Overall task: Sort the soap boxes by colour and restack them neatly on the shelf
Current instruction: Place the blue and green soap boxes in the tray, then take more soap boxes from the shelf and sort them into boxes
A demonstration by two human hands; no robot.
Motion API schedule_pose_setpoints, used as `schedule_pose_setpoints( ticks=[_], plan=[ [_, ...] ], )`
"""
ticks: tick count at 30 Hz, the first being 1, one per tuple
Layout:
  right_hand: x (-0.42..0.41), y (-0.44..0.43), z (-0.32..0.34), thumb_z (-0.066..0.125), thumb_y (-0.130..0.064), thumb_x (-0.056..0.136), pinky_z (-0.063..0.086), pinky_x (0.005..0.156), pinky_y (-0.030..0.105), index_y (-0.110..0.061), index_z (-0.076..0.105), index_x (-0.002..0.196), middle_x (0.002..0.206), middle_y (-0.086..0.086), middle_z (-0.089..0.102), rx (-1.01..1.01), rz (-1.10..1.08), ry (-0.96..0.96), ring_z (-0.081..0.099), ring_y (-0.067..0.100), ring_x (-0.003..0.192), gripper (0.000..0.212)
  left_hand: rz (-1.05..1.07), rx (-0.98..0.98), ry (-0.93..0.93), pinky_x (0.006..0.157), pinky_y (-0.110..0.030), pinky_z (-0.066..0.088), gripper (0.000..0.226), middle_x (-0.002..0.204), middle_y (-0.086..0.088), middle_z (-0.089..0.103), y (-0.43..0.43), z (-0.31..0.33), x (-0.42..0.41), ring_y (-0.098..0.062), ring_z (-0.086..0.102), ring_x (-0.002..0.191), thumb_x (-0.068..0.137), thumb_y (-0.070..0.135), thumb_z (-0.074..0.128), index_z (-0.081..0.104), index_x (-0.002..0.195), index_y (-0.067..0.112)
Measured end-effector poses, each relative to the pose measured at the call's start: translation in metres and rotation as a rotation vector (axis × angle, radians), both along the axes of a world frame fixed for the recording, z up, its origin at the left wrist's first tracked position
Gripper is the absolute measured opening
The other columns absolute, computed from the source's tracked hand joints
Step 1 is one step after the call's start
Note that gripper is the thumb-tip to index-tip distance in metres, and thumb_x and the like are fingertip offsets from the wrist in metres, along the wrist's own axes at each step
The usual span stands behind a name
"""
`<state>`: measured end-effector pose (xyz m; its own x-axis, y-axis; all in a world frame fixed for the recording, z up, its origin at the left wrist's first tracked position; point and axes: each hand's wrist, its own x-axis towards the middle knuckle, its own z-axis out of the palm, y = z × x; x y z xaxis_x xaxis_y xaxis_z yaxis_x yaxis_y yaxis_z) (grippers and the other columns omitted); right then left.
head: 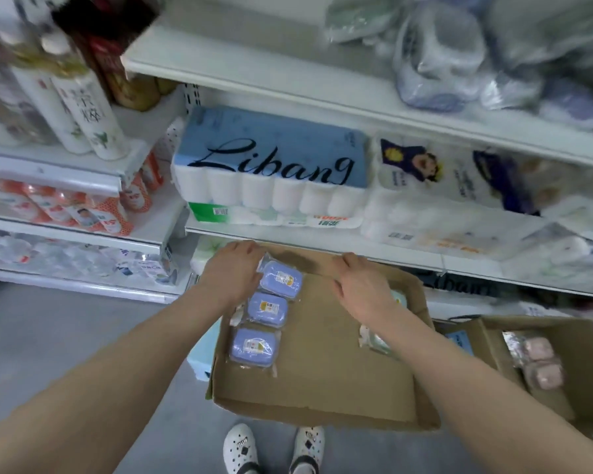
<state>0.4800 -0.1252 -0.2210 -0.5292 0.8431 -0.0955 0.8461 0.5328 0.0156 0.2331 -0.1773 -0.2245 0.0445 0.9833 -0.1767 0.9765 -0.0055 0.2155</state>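
A shallow cardboard tray [322, 371] lies in front of the shelves. Three purple wrapped soap boxes sit in a column along its left side: far [281, 279], middle [267, 308], near [253, 347]. My left hand [233, 275] rests against the left side of the far purple box, fingers touching its wrapper. My right hand [363, 285] hovers palm down over the tray's far right, fingers curled, with nothing visibly in it. Green soap boxes [377, 340] peek out under my right wrist and forearm, partly hidden. Pink soap boxes [541, 364] lie in a second carton [493, 340] at the right.
White shelves hold toilet roll packs [271, 172] just beyond the tray. Bottles [86, 111] stand on the left shelving. A light blue pack [202, 350] lies under the tray's left edge. My white shoes [271, 446] stand on the grey floor.
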Motion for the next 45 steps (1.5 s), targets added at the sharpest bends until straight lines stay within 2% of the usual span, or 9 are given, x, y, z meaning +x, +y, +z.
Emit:
schedule_pose_setpoints(
  ticks=[5,11,16,20,24,32,36,41,45],
  plan=[
    [0.02,0.029,0.095,0.077,-0.027,0.076,0.054,0.062,0.041,-0.005,0.065,0.113,0.1,0.014,0.066,0.262,0.031,0.003,0.063,0.034,0.085,0.045,-0.115,0.224,0.058,0.107,-0.035,0.034,0.053,0.144,-0.006,0.045,0.039,0.094,0.01,-0.027,0.041,0.13,0.093,0.029,0.056,0.043,0.143,0.017],
    [0.049,0.059,0.197,0.073,-0.028,0.08,0.054,0.072,0.043,-0.006,0.061,0.12,0.106,0.013,0.065,0.5,-0.03,0.102,0.061,0.035,0.096,0.047,-0.174,0.445,0.043,0.1,-0.038,0.04,0.052,0.143,-0.006,0.045,0.083,0.186,0.034,-0.027,0.041,0.129,0.093,0.026,0.055,0.042,0.142,0.015],
    [0.085,0.081,0.245,0.069,-0.029,0.084,0.051,0.079,0.045,-0.007,0.055,0.129,0.117,0.013,0.061,0.595,-0.085,0.12,0.057,0.035,0.105,0.052,-0.222,0.521,0.017,0.106,-0.039,0.037,0.06,0.146,-0.007,0.041,0.12,0.232,0.072,-0.028,0.038,0.131,0.091,0.027,0.06,0.036,0.146,0.017],
    [0.114,0.103,0.26,0.066,-0.034,0.087,0.048,0.084,0.042,-0.012,0.05,0.135,0.126,0.01,0.057,0.61,-0.112,0.111,0.054,0.032,0.111,0.055,-0.24,0.553,0.027,0.104,-0.039,0.039,0.064,0.147,-0.007,0.039,0.149,0.255,0.11,-0.027,0.039,0.131,0.091,0.033,0.06,0.032,0.146,0.018],
    [0.145,0.131,0.266,0.072,-0.034,0.083,0.05,0.08,0.041,-0.011,0.052,0.133,0.121,0.01,0.059,0.616,-0.086,0.108,0.056,0.032,0.107,0.058,-0.193,0.549,0.017,0.104,-0.041,0.04,0.067,0.149,-0.009,0.036,0.189,0.264,0.15,-0.029,0.037,0.133,0.09,0.038,0.06,0.03,0.147,0.017],
    [0.205,0.209,0.267,0.066,-0.035,0.088,0.049,0.091,0.043,-0.015,0.044,0.14,0.133,0.008,0.053,0.544,-0.075,0.168,0.051,0.031,0.117,0.061,0.085,0.449,0.019,0.109,-0.047,0.032,0.077,0.151,-0.022,0.024,0.28,0.255,0.219,-0.041,0.028,0.135,0.088,0.059,0.05,0.025,0.147,0.015],
    [0.223,0.239,0.257,0.067,-0.035,0.087,0.048,0.093,0.044,-0.015,0.044,0.141,0.137,0.009,0.051,0.506,-0.059,0.195,0.05,0.032,0.119,0.062,0.218,0.384,-0.024,0.109,-0.05,0.03,0.089,0.148,-0.02,0.024,0.316,0.246,0.234,-0.045,0.027,0.133,0.081,0.073,0.045,0.02,0.147,0.019],
    [0.232,0.27,0.246,0.075,-0.029,0.08,0.053,0.079,0.043,-0.012,0.051,0.134,0.124,0.012,0.058,0.496,-0.032,0.235,0.057,0.034,0.106,0.061,0.364,0.385,-0.154,0.098,-0.045,0.04,0.089,0.147,-0.014,0.026,0.329,0.246,0.239,-0.042,0.037,0.125,0.08,0.062,0.058,0.018,0.148,0.021],
    [0.219,0.293,0.255,0.073,-0.027,0.082,0.05,0.075,0.04,-0.011,0.051,0.134,0.121,0.014,0.058,0.485,-0.031,0.259,0.057,0.036,0.1,0.059,0.369,0.53,-0.263,0.102,-0.046,0.038,0.073,0.145,-0.015,0.033,0.317,0.256,0.22,-0.04,0.04,0.122,0.084,0.049,0.055,0.027,0.146,0.021]
  ],
)
